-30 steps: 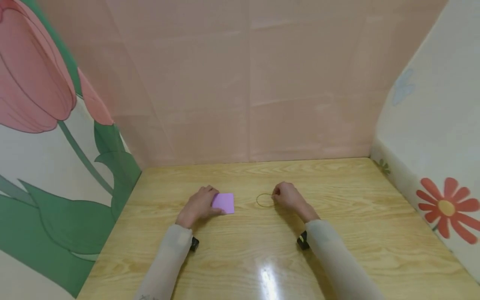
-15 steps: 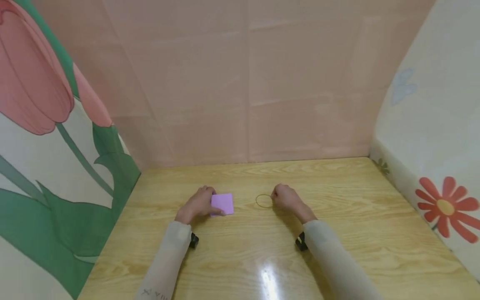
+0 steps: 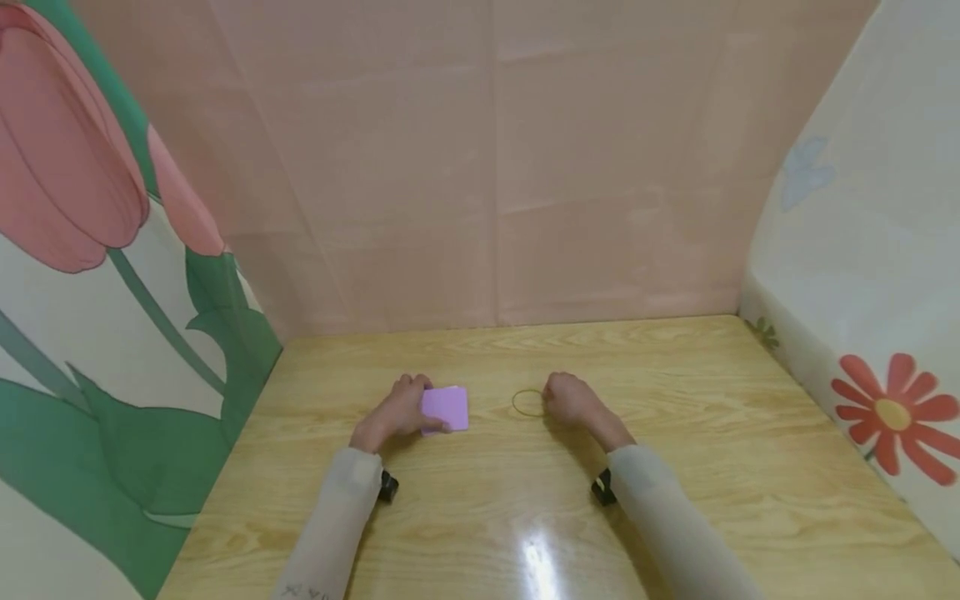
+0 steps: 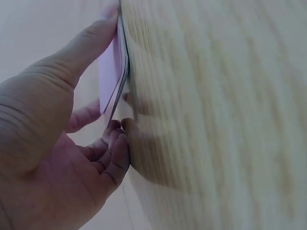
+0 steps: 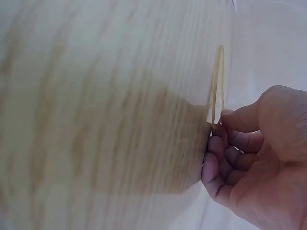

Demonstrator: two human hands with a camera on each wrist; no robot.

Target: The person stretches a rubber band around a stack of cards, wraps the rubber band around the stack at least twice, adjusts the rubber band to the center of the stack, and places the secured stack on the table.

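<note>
Between thumb and fingers, my left hand (image 3: pixel 395 409) holds a thin stack of square purple cards (image 3: pixel 447 408) at its left side. In the left wrist view the thumb lies along the face of the purple cards (image 4: pixel 111 72), and their near edge bends up off the table, with the layers slightly apart. To the right, my right hand (image 3: pixel 573 401) pinches a thin yellow rubber band (image 3: pixel 514 403) by its right end. Seen from the right wrist, the loop of the rubber band (image 5: pixel 214 91) tilts just off the wood, and the other fingers are curled against the tabletop.
Both hands work over a light wood table (image 3: pixel 495 517). A pink cloth wall (image 3: pixel 495 167) stands behind it. Side panels with a printed tulip (image 3: pixel 60 150) and a red flower (image 3: pixel 892 414) flank the table.
The right hand's fingers have curled in more over the end of the rubber band. The stack's layers now show slightly offset under the left hand, which has hardly moved.
</note>
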